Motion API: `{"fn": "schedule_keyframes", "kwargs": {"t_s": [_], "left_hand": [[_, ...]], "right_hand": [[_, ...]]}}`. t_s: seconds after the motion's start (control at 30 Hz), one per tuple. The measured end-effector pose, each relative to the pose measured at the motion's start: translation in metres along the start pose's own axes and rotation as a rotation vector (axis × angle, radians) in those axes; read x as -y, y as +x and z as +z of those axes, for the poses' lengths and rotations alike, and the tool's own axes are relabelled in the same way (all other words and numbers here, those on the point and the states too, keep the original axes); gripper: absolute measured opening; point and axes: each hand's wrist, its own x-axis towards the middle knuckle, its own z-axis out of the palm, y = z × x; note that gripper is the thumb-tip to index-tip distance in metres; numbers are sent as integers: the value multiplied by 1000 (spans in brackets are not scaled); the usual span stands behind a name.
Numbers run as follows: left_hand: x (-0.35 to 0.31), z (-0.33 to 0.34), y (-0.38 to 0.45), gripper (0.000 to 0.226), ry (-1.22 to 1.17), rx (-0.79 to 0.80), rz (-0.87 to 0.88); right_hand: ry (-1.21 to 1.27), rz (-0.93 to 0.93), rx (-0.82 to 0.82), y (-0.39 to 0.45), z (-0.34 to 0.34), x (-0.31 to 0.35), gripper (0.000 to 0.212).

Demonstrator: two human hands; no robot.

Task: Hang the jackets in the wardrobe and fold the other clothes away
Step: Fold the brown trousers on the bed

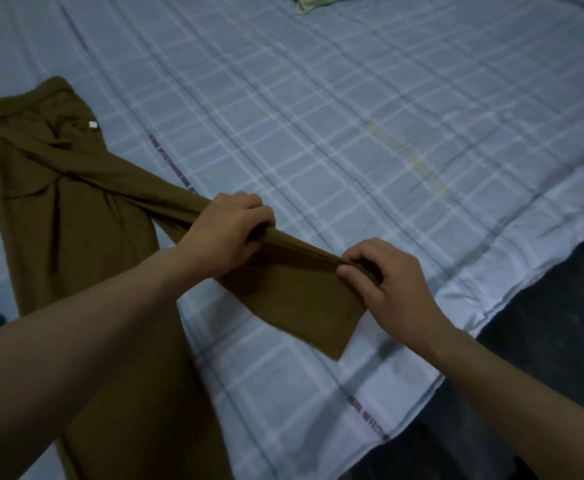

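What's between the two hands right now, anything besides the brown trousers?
Head view: only a taut stretch of the brown trousers leg runs from the left hand to the right hand. Both grip it, with the checked bedsheet beneath.

brown trousers | plain olive-brown fabric, small white tag near waistband | spread flat on the bed, waistband toward 10 o'clock | one leg runs to 6 o'clock | other leg lifted and stretched toward 4 o'clock, hem hanging free
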Motion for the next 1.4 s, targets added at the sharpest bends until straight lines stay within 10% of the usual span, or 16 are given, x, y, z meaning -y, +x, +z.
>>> {"fn": "schedule_keyframes", "kwargs": {"t_s": [0.7,1.07,1.27,1.4], "left_hand": [[24,-47,-302,17,136,211,164],[32,-19,-343,21,171,214,92],[36,-29,-342,16,100,496,30],[40,-51,-330,15,-47,392,-138]], "right_hand": [[-196,-246,630,-164,177,182,23],[-464,-284,543,-201,213,161,15],[-354,-242,996,-162,208,178,29],[-220,-151,676,-112,214,189,31]]}}
